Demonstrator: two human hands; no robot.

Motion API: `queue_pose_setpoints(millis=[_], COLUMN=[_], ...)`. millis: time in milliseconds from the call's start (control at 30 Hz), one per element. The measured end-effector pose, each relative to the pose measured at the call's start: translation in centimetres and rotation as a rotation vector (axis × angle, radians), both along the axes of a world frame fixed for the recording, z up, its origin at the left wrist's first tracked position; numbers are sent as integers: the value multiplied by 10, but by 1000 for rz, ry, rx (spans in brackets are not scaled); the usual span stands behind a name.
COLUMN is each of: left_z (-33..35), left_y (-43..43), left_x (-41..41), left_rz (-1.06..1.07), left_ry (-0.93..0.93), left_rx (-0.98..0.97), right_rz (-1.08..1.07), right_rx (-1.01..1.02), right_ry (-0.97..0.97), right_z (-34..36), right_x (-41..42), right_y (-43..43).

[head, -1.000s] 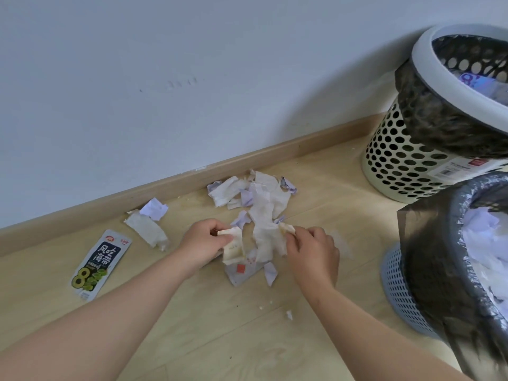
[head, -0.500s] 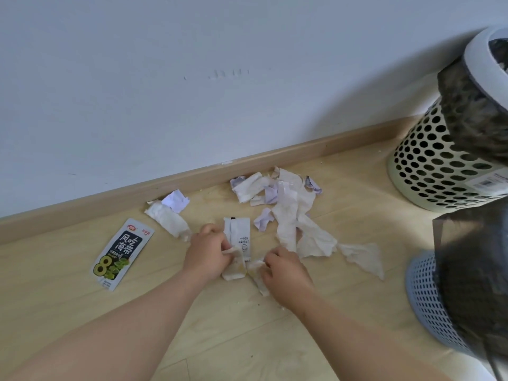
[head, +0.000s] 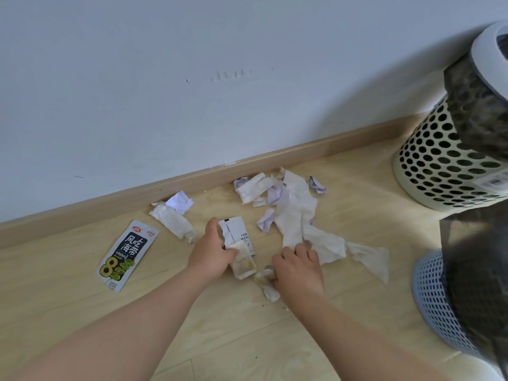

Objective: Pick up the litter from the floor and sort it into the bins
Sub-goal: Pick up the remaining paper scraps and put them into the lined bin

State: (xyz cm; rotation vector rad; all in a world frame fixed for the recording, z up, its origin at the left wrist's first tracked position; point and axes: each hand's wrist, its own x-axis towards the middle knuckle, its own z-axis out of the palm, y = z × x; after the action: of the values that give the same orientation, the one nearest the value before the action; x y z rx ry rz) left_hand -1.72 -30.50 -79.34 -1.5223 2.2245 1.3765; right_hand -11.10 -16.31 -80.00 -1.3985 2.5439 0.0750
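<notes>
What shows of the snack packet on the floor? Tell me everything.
The snack packet is a flat, glossy foil-like pouch, silver-white at the edges, with a black panel bearing white Chinese characters, a red logo on top and a yellow-green 8 below. It lies face up and askew on the wooden floor, near the baseboard, left of the left hand. Nothing touches it but the floor.

- Floor [head: 68, 298]: bare along the near edge and far left, open to reach.
- Wall [head: 192, 92], skirting board [head: 110, 200]: close off the far side.
- Snack packet [head: 125, 254]: lies flat at left, with bare boards all round it.
- Tissue heap [head: 294, 213]: spreads from the skirting to the right hand [head: 298, 268].
- Cream bin [head: 445, 166], blue bin [head: 439, 303]: block the right side, with a strip of floor before them.
- Left hand [head: 213, 254], gripping stained tissue [head: 243, 264], and the right hand, gripping a crumpled scrap [head: 265, 280]: fill the centre, with a narrow gap between them.
</notes>
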Motion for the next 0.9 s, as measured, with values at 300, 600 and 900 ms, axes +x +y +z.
queue_pose_setpoints(millis=[300,600,900], left_z=[41,133,168], left_y=[-9,29,58], left_x=[-15,-83,-107], left_rz=[130,188,216], left_ry=[171,567,548], left_rx=[94,368,-14], right_rz=[-573,-982,-994], right_rx=[-431,-981,-1180], right_ry=[-599,-1239,-1289], right_z=[57,130,162], right_x=[-37,-66,-77], right_y=[-1,-16,-6])
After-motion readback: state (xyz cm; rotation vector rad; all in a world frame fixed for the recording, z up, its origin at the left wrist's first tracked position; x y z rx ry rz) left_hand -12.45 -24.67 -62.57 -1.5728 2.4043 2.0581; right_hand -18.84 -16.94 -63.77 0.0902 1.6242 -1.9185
